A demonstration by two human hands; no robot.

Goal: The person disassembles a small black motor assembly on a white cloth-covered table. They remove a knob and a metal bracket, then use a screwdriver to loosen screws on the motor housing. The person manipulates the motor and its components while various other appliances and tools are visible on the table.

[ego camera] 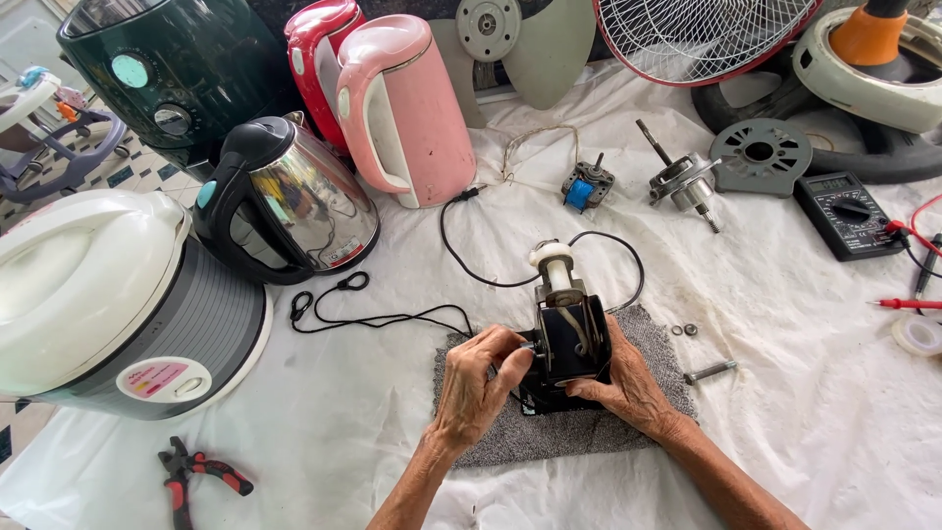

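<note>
A small black fan motor [567, 339] with a white cap on its top stands on a grey towel [549, 432] in the middle of a white cloth. My right hand [628, 385] grips the motor's lower right side and steadies it. My left hand [478, 385] pinches something small against the motor's left side; what it pinches is hidden by the fingers. A black cord [471, 265] runs from the motor toward the far side.
To the left stand a white rice cooker [108, 294], a steel kettle [294, 201], a pink kettle [407, 108], a red kettle [319, 49]. Red-handled pliers [191, 471] lie front left. A multimeter [846, 214], loose bolt [708, 372], washers [684, 330], second motor [684, 182] and fan parts lie right and back.
</note>
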